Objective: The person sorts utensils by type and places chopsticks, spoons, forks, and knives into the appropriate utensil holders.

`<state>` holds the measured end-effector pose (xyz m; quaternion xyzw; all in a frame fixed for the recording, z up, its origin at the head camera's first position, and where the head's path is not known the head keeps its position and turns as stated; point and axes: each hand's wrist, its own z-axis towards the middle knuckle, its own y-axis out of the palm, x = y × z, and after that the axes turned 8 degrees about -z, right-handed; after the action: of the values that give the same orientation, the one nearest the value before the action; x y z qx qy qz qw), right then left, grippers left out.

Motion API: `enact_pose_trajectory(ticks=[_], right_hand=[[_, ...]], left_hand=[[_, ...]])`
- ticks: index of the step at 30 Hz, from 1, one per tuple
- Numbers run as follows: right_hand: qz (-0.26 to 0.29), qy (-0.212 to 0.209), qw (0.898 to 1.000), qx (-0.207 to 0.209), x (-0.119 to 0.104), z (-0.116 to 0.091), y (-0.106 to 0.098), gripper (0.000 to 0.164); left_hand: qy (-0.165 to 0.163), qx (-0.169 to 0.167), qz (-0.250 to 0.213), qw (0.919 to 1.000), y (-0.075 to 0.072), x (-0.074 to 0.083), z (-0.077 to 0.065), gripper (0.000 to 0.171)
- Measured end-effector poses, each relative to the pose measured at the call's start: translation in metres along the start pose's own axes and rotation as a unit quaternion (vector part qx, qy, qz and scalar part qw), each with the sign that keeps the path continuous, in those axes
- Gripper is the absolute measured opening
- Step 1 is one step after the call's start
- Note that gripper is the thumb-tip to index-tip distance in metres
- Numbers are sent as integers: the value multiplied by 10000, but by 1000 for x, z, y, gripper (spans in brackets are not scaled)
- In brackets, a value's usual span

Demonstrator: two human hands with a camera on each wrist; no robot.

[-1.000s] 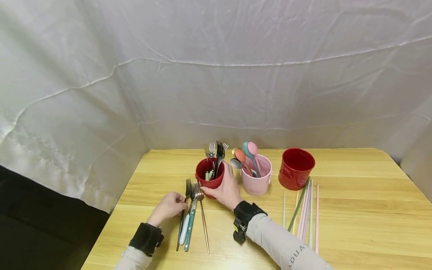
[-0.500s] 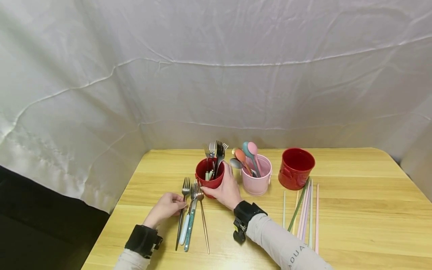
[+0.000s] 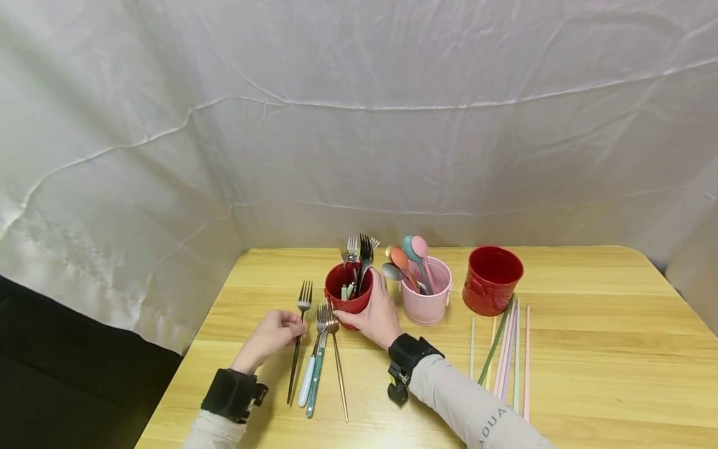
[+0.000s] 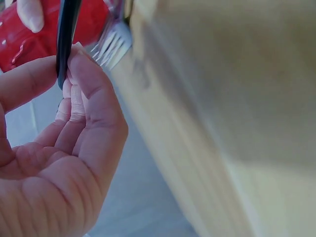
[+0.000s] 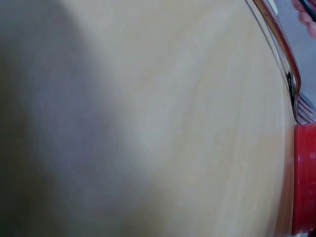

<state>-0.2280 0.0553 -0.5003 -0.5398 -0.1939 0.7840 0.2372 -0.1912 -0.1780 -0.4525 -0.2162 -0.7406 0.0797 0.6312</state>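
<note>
Between thumb and fingertips my left hand (image 3: 272,337) pinches a black fork (image 3: 305,298), tines pointing away from me. In the left wrist view the dark fork handle (image 4: 66,42) stands between the thumb and index finger. My right hand (image 3: 377,317) grips the side of a small red bucket (image 3: 349,306) that holds several upright forks (image 3: 366,249). Just right of the pinched fork lie a fork with a teal handle (image 3: 316,380), a piece with a light blue handle (image 3: 306,381) and a copper-coloured fork (image 3: 339,368). The right wrist view shows the red bucket's wall (image 5: 305,177) but not my right hand.
A pink bucket (image 3: 426,307) with several spoons (image 3: 414,248) stands right of the red one. Farther right is a second red bucket (image 3: 487,293). Several pastel chopsticks (image 3: 516,355) lie before it on the wooden table (image 3: 606,349). Pale cloth (image 3: 359,156) hangs behind.
My left hand has drawn the black fork slightly left and away from me, apart from the other cutlery. My right hand has stayed on the red bucket.
</note>
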Motion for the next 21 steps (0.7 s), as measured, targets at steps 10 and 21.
enact_pose_trajectory(ticks=[10, 21], right_hand=[[43, -67, 10000, 52, 2, 0, 1, 104], [3, -19, 10000, -4, 2, 1, 0, 105]], left_hand=[[495, 383, 617, 9961, -14, 40, 11, 20], [1846, 1455, 1061, 9662, -12, 99, 22, 16]])
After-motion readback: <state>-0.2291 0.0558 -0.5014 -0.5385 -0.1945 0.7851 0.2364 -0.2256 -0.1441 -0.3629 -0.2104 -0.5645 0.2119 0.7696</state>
